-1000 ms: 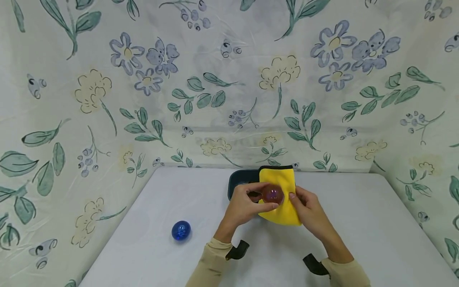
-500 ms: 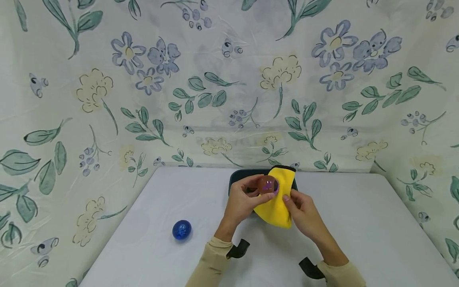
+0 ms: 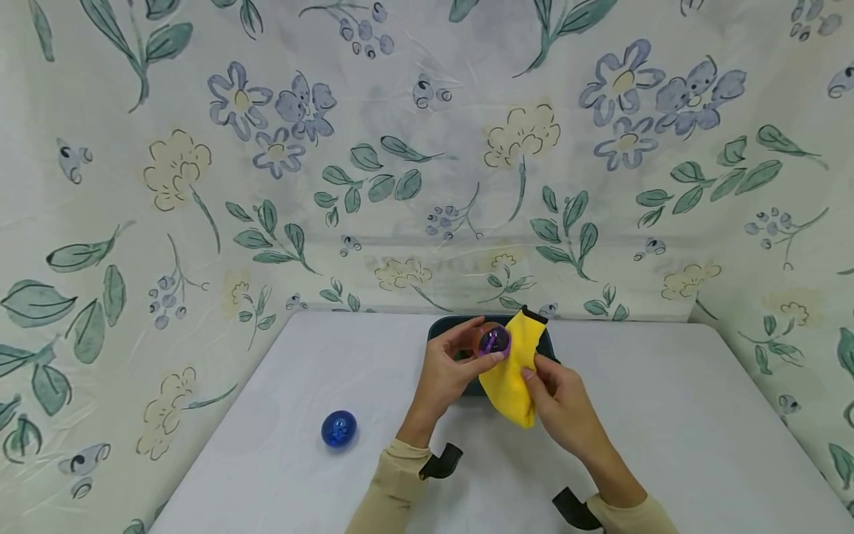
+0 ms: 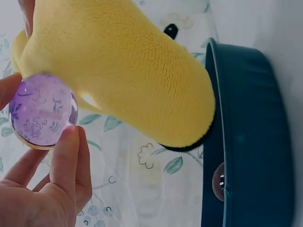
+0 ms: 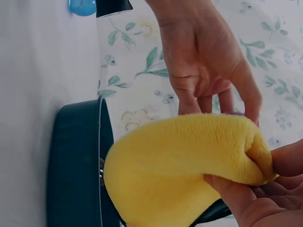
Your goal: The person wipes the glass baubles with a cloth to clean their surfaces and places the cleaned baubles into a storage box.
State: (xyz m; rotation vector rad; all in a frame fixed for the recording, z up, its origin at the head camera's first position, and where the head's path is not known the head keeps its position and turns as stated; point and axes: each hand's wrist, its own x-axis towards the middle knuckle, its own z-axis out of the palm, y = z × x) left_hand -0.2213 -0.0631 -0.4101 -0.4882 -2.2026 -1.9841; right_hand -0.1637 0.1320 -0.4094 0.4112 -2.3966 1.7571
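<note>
My left hand (image 3: pixel 442 377) pinches a clear purple glass ball (image 4: pixel 43 109) between its thumb and fingertips, above the dark teal tray (image 4: pixel 253 137). In the head view the ball shows an orange tint on its left side. A yellow plush cloth (image 3: pixel 515 371) with a black edge is bunched in my right hand (image 3: pixel 565 397), which grips its right side. The cloth hangs next to the ball, its fold close against it. From the right wrist view, the cloth (image 5: pixel 175 161) hides most of the ball.
A blue glass ball (image 3: pixel 339 429) lies on the white table (image 3: pixel 280 475), left of my hands. Inside the tray, one more clear ball (image 4: pixel 218 181) shows at the rim. A floral cloth backdrop (image 3: pixel 427 163) rises behind the table.
The ball has turned in my left fingers and moved slightly left and up, its purple side now showing. The cloth has shifted left and become more folded, with my right hand following it.
</note>
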